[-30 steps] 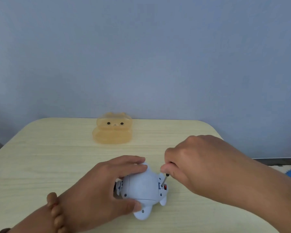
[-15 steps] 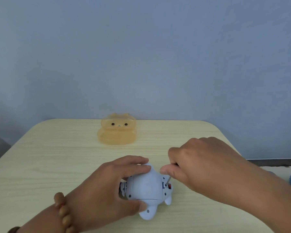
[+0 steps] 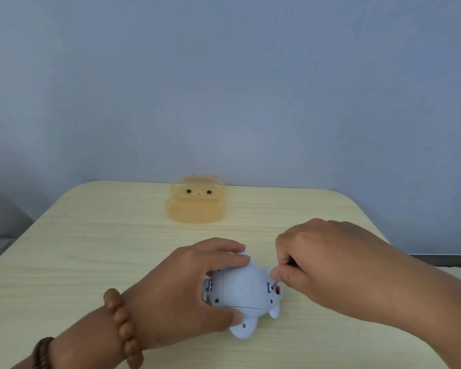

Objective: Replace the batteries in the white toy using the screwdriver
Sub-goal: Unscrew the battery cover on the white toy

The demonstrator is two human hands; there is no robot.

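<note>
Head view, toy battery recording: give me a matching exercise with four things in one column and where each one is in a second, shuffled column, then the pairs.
Things:
1. white plastic toy
2. translucent orange bear-shaped box
3. thin metal screwdriver
4. brown wooden bead bracelet

Places:
A. near the far edge of the pale wooden table, touched by nothing
B. round the wrist of the left hand
C. pinched by the right hand, tip against the toy's side
D. on the table, gripped by the left hand

Pairs: 1-D, 2-A, 3-C, 4-B.
</note>
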